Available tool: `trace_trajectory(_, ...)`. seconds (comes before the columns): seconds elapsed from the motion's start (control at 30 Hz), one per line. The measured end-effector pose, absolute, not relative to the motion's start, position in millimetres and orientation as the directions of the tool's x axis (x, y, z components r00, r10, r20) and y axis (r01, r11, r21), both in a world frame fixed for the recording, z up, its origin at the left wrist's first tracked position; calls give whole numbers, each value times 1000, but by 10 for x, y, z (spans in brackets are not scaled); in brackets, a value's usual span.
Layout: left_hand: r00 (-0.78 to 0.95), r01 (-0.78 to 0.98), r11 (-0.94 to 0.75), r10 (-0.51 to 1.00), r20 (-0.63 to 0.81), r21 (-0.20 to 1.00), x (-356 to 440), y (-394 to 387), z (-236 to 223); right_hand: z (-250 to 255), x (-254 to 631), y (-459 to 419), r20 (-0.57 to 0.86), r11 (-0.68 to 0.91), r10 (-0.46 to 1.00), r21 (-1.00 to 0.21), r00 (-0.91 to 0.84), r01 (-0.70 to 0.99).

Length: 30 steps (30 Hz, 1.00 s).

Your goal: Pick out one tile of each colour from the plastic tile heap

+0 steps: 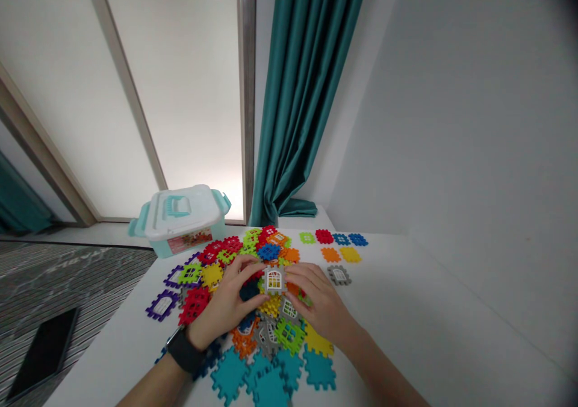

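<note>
A grey interlocking tile with a white arched window (274, 280) is held up over the pile, between both hands. My left hand (231, 295), with a dark watch on the wrist, has its thumb and fingers closed at the tile's left side. At the opposite edge, my right hand (318, 301) pinches the tile with bent fingers. Below them lies a heap of colourful notched tiles, among them a lime green tile (289, 335), a yellow tile (318, 341) and a red tile (195, 304). Turquoise tiles (230, 374) lie nearest me.
A lidded plastic box (187, 217) stands at the table's back left. Right of the pile, separate tiles lie in rows, including an orange tile (331, 254) and a grey tile (339, 275). The white table (383, 335) meets a wall. A black flat device (43, 356) lies at lower left.
</note>
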State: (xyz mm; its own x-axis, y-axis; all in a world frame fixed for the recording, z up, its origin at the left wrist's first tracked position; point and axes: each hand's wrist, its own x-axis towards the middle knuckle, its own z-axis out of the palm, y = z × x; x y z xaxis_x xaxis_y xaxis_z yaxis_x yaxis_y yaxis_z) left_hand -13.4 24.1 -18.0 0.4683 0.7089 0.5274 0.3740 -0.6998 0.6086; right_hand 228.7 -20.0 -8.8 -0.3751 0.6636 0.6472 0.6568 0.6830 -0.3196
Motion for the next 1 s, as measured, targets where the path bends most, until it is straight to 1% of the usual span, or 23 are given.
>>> trace_trajectory(0.17,477,304,-668,724,498,680,-122,232,-137,-95,2300,-220,689,718,579,-177,-436,673)
trace_trajectory(0.23,481,266,-640,736,476,720,-110,228,-134,-114,2285,-228,703,727,563,-172,-434,665)
trace_trajectory(0.3,480,237,-607,752,452,759,-97,223,-138,-143,2254,-233,722,719,579,-233,-379,655)
trace_trajectory(0.37,472,225,-579,768,432,784,-84,219,-141,-172,2213,-236,735,694,614,-330,-286,640)
trace_trajectory(0.47,450,230,-567,783,430,791,-73,219,-135,-195,2157,-238,714,642,679,-468,-168,607)
trace_trajectory(0.6,429,241,-575,786,445,782,-72,231,-106,-180,2111,-225,631,544,774,-622,-51,563)
trace_trajectory(0.73,446,217,-539,796,408,814,-76,247,-70,-167,2082,-191,518,458,855,-761,5,458)
trace_trajectory(0.87,459,193,-498,807,371,845,-86,268,-73,-184,2074,-162,423,381,906,-841,28,383)
trace_trajectory(1.0,495,176,-481,798,345,859,-94,275,-108,-191,2084,-148,376,338,926,-873,43,353)
